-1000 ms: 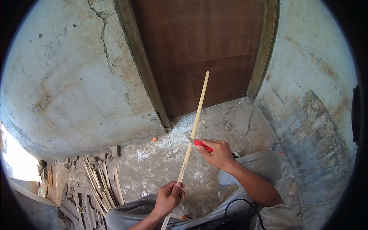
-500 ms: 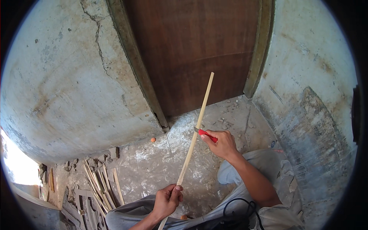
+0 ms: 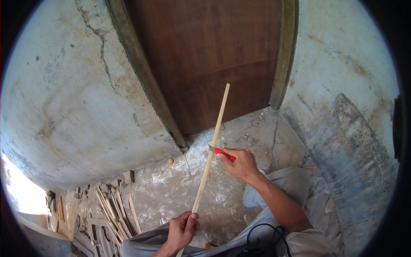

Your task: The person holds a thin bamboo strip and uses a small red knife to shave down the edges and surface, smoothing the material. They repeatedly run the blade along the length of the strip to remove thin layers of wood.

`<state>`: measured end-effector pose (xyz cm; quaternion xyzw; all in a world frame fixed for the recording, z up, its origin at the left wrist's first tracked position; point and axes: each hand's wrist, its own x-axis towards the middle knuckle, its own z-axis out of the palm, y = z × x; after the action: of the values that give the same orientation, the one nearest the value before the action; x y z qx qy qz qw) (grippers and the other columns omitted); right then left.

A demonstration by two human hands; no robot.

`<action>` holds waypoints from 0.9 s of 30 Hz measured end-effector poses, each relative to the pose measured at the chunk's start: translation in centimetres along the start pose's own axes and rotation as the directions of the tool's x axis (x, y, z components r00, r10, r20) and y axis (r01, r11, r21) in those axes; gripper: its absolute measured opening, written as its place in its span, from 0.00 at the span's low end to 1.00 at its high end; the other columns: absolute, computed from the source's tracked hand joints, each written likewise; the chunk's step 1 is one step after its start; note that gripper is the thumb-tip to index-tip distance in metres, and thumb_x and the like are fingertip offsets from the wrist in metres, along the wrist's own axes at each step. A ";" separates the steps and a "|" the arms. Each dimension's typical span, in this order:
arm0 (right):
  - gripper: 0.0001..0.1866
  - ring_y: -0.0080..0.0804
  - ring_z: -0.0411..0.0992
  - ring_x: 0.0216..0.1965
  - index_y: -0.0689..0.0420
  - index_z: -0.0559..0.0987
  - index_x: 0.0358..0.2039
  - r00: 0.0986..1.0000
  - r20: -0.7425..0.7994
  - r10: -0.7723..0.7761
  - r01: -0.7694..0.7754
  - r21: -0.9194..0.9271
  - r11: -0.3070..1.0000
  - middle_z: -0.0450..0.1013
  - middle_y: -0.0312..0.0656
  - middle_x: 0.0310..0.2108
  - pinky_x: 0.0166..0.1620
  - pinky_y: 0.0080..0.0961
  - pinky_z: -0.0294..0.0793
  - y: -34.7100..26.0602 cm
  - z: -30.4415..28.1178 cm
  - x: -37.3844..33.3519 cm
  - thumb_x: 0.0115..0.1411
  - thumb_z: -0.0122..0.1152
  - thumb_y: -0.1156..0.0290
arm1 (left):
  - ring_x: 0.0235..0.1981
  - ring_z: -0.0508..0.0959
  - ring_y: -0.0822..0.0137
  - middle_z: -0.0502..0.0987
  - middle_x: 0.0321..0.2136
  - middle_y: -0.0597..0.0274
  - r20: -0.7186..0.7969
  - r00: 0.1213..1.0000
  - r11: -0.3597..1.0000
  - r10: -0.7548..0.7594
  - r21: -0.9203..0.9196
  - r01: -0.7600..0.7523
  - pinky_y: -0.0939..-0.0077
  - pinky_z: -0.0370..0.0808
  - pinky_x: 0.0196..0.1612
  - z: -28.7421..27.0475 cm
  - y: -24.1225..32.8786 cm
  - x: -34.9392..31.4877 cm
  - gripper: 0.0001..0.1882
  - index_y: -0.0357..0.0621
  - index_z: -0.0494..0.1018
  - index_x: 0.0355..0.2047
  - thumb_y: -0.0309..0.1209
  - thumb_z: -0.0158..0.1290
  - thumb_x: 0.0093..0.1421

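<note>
A long, pale wooden strip (image 3: 204,180) slants up and away in front of me, its far end standing before the brown door. My left hand (image 3: 181,229) is closed round its lower part, thumb on top. In my right hand (image 3: 240,162) is a red-handled utility knife (image 3: 225,154), gripped with the fingers wrapped round the handle. Its short grey blade lies against the strip near mid-length. My palm hides part of the knife's handle.
Several similar wooden strips (image 3: 114,214) lie at the lower left beside a grey carved piece (image 3: 96,233). Rubble (image 3: 124,179) lines the foot of the cracked left wall. A small orange ball (image 3: 171,161) rests on the dusty tiled floor. Ahead stands a brown door (image 3: 205,55).
Both hands, the strip and the knife have shifted slightly left in view, and the strip stands a little steeper. The knife's blade stays against the strip.
</note>
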<state>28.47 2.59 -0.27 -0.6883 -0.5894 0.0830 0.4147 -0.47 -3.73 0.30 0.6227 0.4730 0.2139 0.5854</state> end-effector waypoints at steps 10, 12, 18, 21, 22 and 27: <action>0.20 0.46 0.79 0.29 0.56 0.84 0.40 0.999 0.006 -0.042 0.042 -0.003 0.999 0.80 0.46 0.28 0.33 0.40 0.77 0.1 0.5 0.0 0.61 0.60 0.52 | 0.15 0.63 0.80 0.68 0.14 0.70 -0.193 0.974 0.987 0.116 -0.086 -0.135 0.80 0.60 0.19 1.8 0.1 -1.6 0.19 0.38 0.75 0.32 0.41 0.45 0.72; 0.20 0.45 0.80 0.30 0.56 0.84 0.40 0.999 0.009 -0.037 0.037 -0.017 0.999 0.81 0.46 0.29 0.33 0.40 0.78 0.2 0.6 0.1 0.61 0.60 0.52 | 0.15 0.63 0.80 0.68 0.14 0.70 -0.210 0.973 0.987 0.092 -0.108 -0.116 0.80 0.60 0.19 1.9 0.2 -2.0 0.20 0.38 0.75 0.31 0.42 0.45 0.72; 0.20 0.45 0.80 0.30 0.56 0.84 0.39 0.998 0.041 -0.044 0.044 0.001 0.999 0.81 0.45 0.30 0.33 0.40 0.78 -0.2 1.3 -0.2 0.61 0.60 0.52 | 0.14 0.60 0.80 0.63 0.12 0.72 -0.265 0.950 0.983 0.166 -0.029 -0.180 0.80 0.57 0.20 1.8 -0.9 -3.4 0.25 0.40 0.72 0.22 0.44 0.45 0.72; 0.20 0.45 0.80 0.30 0.56 0.84 0.39 0.998 0.049 -0.048 0.049 -0.009 0.999 0.81 0.45 0.29 0.32 0.41 0.77 -0.4 1.3 -0.2 0.61 0.60 0.52 | 0.14 0.59 0.81 0.62 0.11 0.72 -0.283 0.951 0.991 0.127 -0.009 -0.135 0.80 0.56 0.19 1.6 -1.3 -3.9 0.25 0.41 0.71 0.21 0.44 0.45 0.72; 0.20 0.46 0.80 0.30 0.56 0.84 0.39 0.997 0.061 -0.040 0.041 -0.015 0.999 0.81 0.45 0.29 0.32 0.41 0.77 -0.5 1.2 -0.2 0.61 0.60 0.52 | 0.14 0.59 0.81 0.63 0.12 0.73 -0.292 0.944 0.988 0.153 0.013 -0.156 0.80 0.56 0.19 1.6 -1.2 -4.2 0.24 0.41 0.71 0.21 0.44 0.45 0.72; 0.20 0.45 0.79 0.28 0.57 0.84 0.39 1.000 0.021 -0.016 0.015 0.021 1.000 0.80 0.47 0.26 0.30 0.38 0.76 0.2 1.5 -0.2 0.61 0.61 0.52 | 0.15 0.60 0.81 0.64 0.13 0.73 -0.233 0.966 0.990 0.110 -0.065 -0.129 0.81 0.56 0.19 1.3 -1.6 -6.0 0.22 0.42 0.72 0.24 0.43 0.46 0.71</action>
<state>27.71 3.17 -1.45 -0.6784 -0.5982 0.0931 0.4163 -2.73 -9.68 0.25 0.5977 0.4899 0.3376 0.5374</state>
